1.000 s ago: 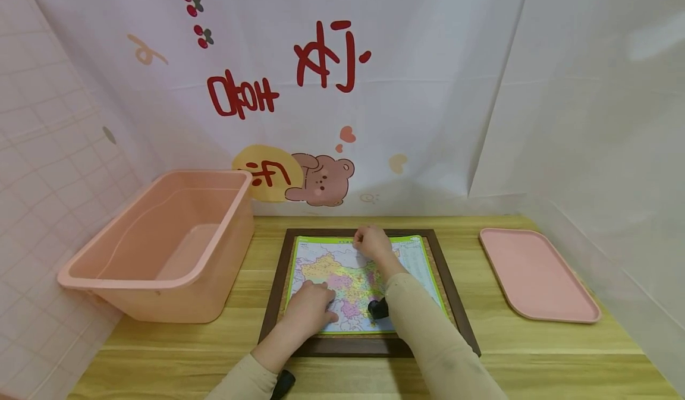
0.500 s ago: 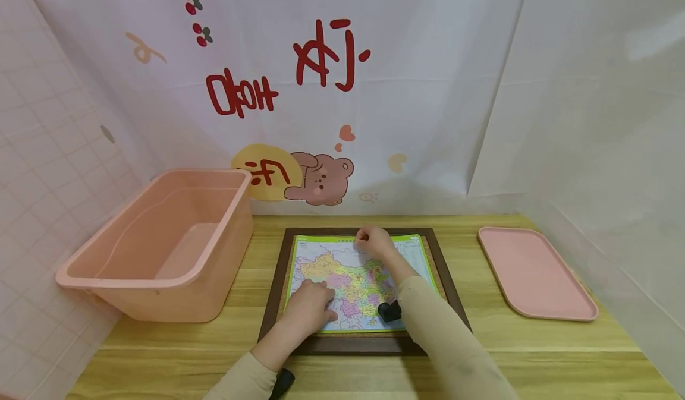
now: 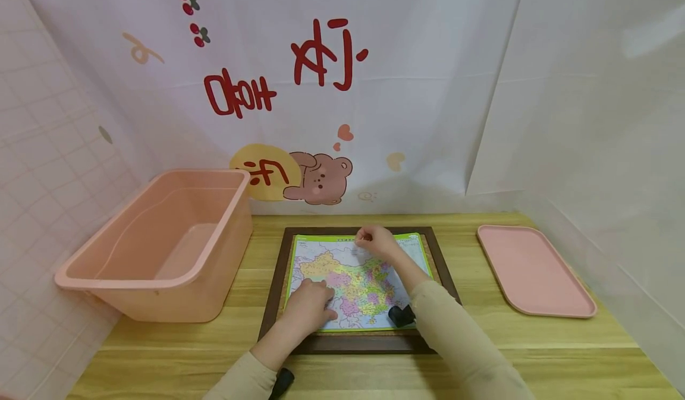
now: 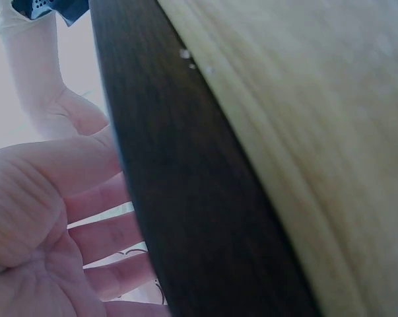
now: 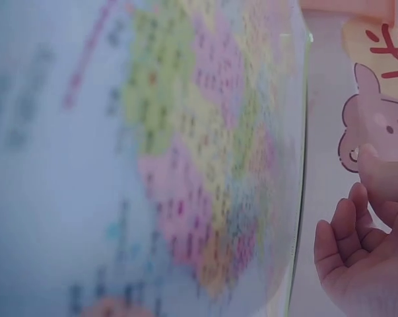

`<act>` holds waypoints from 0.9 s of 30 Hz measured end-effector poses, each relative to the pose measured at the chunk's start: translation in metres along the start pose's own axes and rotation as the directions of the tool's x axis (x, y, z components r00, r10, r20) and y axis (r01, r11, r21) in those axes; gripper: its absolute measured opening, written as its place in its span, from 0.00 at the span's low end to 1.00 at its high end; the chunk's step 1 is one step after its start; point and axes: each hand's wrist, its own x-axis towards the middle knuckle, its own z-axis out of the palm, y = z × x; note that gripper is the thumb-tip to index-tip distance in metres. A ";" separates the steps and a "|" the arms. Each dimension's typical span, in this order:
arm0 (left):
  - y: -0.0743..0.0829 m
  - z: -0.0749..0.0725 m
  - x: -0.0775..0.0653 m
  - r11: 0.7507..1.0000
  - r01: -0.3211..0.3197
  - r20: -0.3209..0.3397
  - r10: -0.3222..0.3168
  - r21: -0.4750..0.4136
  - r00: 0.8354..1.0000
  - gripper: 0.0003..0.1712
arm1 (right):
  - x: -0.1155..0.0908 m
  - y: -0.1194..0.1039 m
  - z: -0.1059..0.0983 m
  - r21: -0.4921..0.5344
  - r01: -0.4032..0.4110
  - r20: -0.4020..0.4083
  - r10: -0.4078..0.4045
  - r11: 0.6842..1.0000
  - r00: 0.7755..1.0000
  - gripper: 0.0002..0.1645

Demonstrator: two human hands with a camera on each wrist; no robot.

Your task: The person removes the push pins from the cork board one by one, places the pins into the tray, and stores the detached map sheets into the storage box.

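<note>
A colourful printed map (image 3: 342,284) with a green border lies on a cork board inside a dark brown wooden frame (image 3: 369,345). My left hand (image 3: 307,308) rests on the map's lower left part with its fingers spread; in the left wrist view its palm (image 4: 27,211) is beside the frame. At the map's top edge, right of the middle, is my right hand (image 3: 376,241), its fingers curled and its thumb drawn in toward the forefinger. The right wrist view shows those curled fingers (image 5: 347,234) against the backdrop; I cannot tell whether something small is pinched there.
A deep pink plastic tub (image 3: 176,305) stands left of the frame. To the right lies a flat pink tray (image 3: 535,269). Behind the wooden tabletop (image 3: 364,373) hangs a white backdrop (image 3: 423,91) with red lettering and a cartoon bear (image 3: 323,180).
The right forearm has swung to the right and the right hand has shifted slightly right along the map's top edge. The left hand stays in place on the map.
</note>
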 end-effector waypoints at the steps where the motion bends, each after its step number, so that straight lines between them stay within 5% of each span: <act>1: 0.000 0.000 0.000 1.000 0.000 0.002 0.000 0.001 1.000 0.17 | -0.001 -0.001 -0.001 0.000 0.002 0.000 -0.002 1.000 1.000 0.05; 27: 0.001 0.000 -0.001 1.000 -0.004 -0.003 0.004 0.016 1.000 0.16 | -0.041 -0.003 -0.035 0.054 0.157 -0.056 -0.154 0.986 0.986 0.04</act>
